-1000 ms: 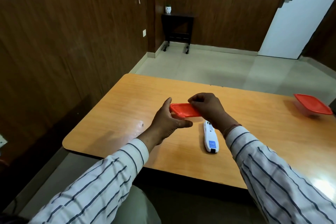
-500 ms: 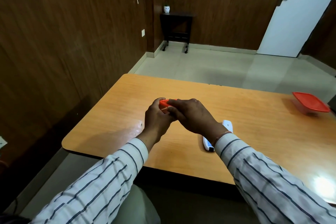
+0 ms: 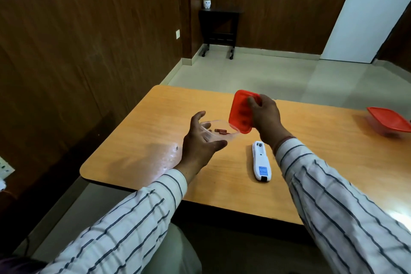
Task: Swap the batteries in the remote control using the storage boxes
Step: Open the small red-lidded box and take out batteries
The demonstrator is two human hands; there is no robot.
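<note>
A clear plastic storage box (image 3: pixel 231 134) stands uncovered on the wooden table (image 3: pixel 138 153), with red batteries (image 3: pixel 220 131) lying inside. My left hand (image 3: pixel 200 140) cups the box's near left side, fingers spread around it. My right hand (image 3: pixel 264 115) holds the box's red lid (image 3: pixel 241 111) tilted up just above the box's right end. The white remote control (image 3: pixel 261 161) lies face down on the table, below my right wrist, with its battery bay at the far end.
A second clear box with a red lid (image 3: pixel 388 121) sits at the table's far right edge. The table's left and near edges drop to the floor. A small black side table (image 3: pixel 219 29) stands against the far wall.
The red lid has come off the box: my right hand lifted it up and to the right. The box's inside with the batteries now shows. My left hand stays at the box.
</note>
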